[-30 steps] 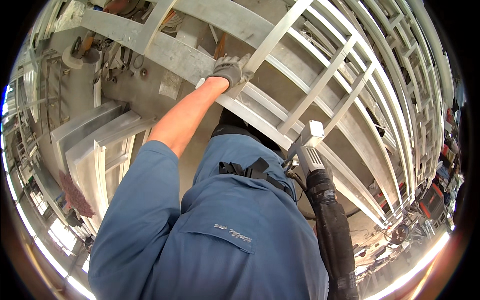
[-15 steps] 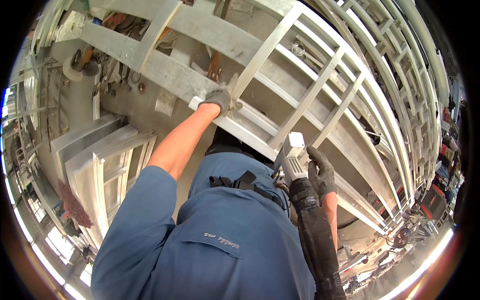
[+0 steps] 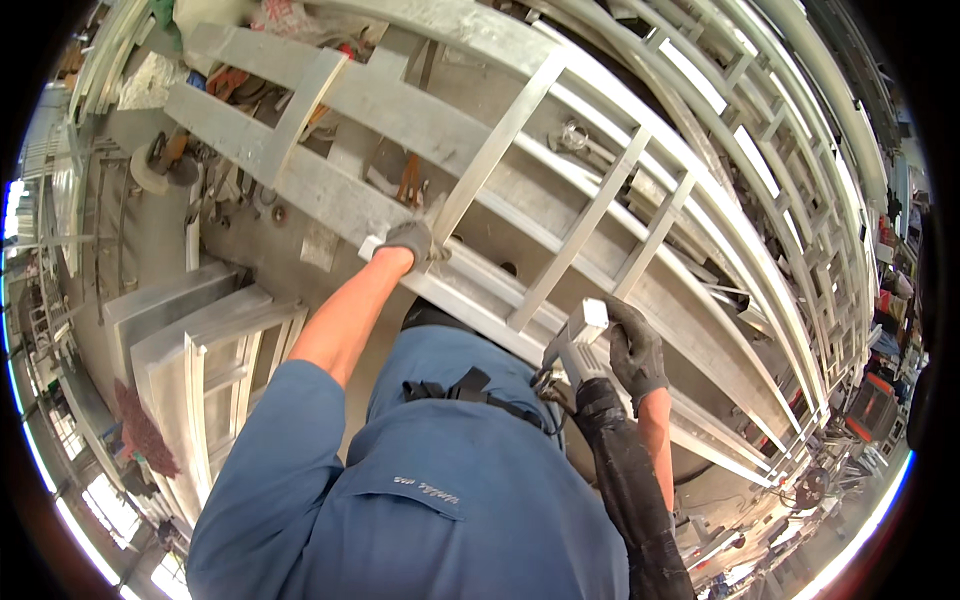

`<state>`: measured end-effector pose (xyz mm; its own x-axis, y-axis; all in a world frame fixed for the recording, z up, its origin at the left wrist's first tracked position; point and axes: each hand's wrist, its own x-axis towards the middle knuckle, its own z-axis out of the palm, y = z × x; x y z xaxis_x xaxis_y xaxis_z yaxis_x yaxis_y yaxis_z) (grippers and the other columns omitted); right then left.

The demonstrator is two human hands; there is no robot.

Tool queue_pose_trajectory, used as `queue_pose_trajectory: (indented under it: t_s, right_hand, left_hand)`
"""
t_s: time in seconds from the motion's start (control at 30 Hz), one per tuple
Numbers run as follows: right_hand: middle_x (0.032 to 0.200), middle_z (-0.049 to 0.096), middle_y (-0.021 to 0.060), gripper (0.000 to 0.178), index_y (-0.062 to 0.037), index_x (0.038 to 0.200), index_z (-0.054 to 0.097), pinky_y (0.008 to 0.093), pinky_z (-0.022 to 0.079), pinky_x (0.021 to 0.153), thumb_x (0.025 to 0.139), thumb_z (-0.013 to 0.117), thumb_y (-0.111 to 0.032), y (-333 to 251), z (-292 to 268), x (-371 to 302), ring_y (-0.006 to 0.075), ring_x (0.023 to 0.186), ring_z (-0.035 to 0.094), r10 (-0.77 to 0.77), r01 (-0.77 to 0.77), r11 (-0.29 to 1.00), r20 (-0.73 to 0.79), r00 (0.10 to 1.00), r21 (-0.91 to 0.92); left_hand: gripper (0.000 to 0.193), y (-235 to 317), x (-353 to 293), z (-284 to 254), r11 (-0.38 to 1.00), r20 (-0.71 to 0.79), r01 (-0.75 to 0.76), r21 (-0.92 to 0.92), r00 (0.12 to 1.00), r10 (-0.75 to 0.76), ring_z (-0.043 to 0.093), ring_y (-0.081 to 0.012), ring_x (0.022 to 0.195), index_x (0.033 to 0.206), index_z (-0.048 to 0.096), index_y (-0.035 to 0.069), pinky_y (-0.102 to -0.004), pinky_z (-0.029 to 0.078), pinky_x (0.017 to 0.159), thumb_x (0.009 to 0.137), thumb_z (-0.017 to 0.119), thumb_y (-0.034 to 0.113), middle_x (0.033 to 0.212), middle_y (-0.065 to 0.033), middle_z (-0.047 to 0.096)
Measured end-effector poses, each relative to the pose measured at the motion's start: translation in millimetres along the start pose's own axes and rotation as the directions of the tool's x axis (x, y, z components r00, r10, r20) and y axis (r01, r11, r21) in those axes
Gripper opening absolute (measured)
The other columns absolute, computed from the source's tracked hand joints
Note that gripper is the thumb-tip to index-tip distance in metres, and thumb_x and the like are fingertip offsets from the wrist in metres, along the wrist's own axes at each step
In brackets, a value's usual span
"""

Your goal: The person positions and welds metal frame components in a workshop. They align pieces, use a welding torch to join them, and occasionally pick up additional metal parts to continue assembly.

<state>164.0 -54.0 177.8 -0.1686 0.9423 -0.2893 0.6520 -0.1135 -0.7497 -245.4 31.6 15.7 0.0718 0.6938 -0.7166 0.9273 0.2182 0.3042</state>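
Observation:
My left hand [image 3: 412,243], in a dark grey glove, grips the near left corner of a silvery aluminium frame [image 3: 482,318], where a crosspiece [image 3: 500,145] meets the near rail. Its fingers reach round both sides of the joint. My right hand [image 3: 637,352], in a similar glove, is over the near rails farther right. The fingers are loosely bent and apart from the thumb; I see nothing in them. Just left of it, a grey ribbed device [image 3: 580,345] with a pale square end sits on a black-wrapped arm [image 3: 625,470] and hides part of the hand. Whether the right fingers touch the frame cannot be told.
Wide metal bars [image 3: 330,205] support the frame. Orange-handled pliers [image 3: 410,180] lie beyond my left hand. At left stand an angle grinder [image 3: 165,160] and upright metal panels [image 3: 160,325]. More ladder-like metal frames [image 3: 770,150] fill the right.
The view has shifted, so the frame and bars appear lower and farther left. My left hand stays at the same corner. My right hand's fingers are less spread and lie farther over the rails.

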Motion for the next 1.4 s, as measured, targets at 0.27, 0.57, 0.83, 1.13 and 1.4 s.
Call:
queue_pose_trajectory:
  t_s: [0.27,0.57,0.83,1.13,1.4]
  right_hand:
    - [0.133,0.071,0.0183,0.042,-0.0058,0.138,0.067,0.0413,0.053,0.106,0.098,0.061,-0.016,-3.9,-25.1,90.7,0.0314,0.123,0.069,0.178,-0.176,0.978,-0.006,0.984,0.108]
    - [0.137,0.068,0.0213,0.049,-0.0062,0.138,0.066,0.0442,0.052,0.105,0.099,0.063,-0.035,9.1,-9.6,239.7,0.0362,0.125,0.066,0.227,-0.225,0.972,0.014,0.974,-0.068]
    - [0.132,0.066,0.0231,0.046,-0.0042,0.13,0.066,0.0486,0.052,0.102,0.096,0.071,-0.034,46.9,-9.2,379.2,0.044,0.12,0.063,-0.047,-0.038,0.902,-0.183,0.982,-0.431]
    - [0.153,0.052,0.013,0.075,-0.0116,0.153,0.042,0.0493,0.039,0.116,0.088,0.073,-0.033,57.1,17.8,456.7,0.0335,0.144,0.048,0.037,0.001,0.631,0.031,0.999,-0.776]
    - [0.149,0.055,0.0173,0.048,-0.0088,0.141,0.05,0.0546,0.053,0.103,0.097,0.061,-0.025,62.5,14.9,480.6,0.0406,0.13,0.061,0.136,-0.032,0.676,0.083,0.987,-0.736]
  left_hand:
    - [0.069,41.4,84.5,-87.4,0.976,-0.023,-0.151,0.155,0.987,0.157,0.064,-0.0423,0.126,0.148,0.054,0.015,-0.0475,0.051,0.104,0.094,0.066,0.056,0.132,-0.0205,0.07]
    - [0.08,165.1,255.7,-151.4,0.897,-0.193,-0.131,-0.423,0.98,0.052,0.059,-0.0453,0.133,0.144,0.052,-0.003,-0.0492,0.046,0.111,0.095,0.065,0.059,0.14,-0.0315,0.062]
    - [0.116,206.6,277.8,-138.1,0.862,-0.084,0.007,-0.508,0.995,-0.057,0.055,-0.0455,0.139,0.158,0.032,-0.003,-0.0478,0.043,0.118,0.077,0.085,0.062,0.15,-0.0306,0.054]
    - [0.117,204.2,278.6,-115.4,0.859,-0.296,-0.114,-0.498,0.954,-0.045,0.057,-0.0435,0.137,0.168,0.023,0.008,-0.0477,0.046,0.114,0.08,0.084,0.056,0.15,-0.0296,0.056]
    - [0.109,209.8,271.4,-116.8,0.863,-0.311,-0.079,-0.499,0.946,-0.093,0.056,-0.0438,0.138,0.164,0.033,0.003,-0.0466,0.045,0.115,0.084,0.077,0.062,0.151,-0.0301,0.055]
